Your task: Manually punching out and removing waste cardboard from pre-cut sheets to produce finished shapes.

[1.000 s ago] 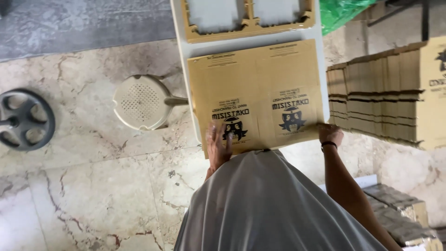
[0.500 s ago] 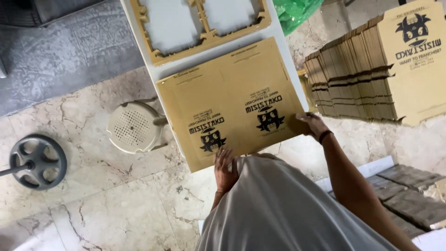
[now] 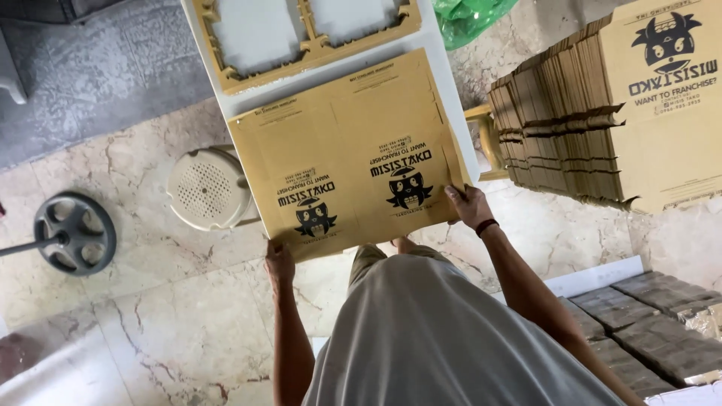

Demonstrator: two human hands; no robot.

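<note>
— What do you see, going left to right?
— A dark wheel (image 3: 74, 233) and a pale round stool (image 3: 208, 188) on the marble floor. My left hand (image 3: 279, 261), fingers pinching, grips the flat cardboard sheet (image 3: 346, 150) at its near left corner.
— And the right?
— My right hand (image 3: 470, 206) pinches the sheet's near right corner; it lies on the white desk (image 3: 444, 60). Stacked cardboard (image 3: 571, 128) stands further right.

matt brown cardboard sheet (image 3: 350, 158) with black print; glossy veined marble floor (image 3: 150, 316); perforated cream plastic stool (image 3: 208, 188); crinkled shiny green plastic bag (image 3: 474, 16); dull metal wheel (image 3: 74, 233).
</note>
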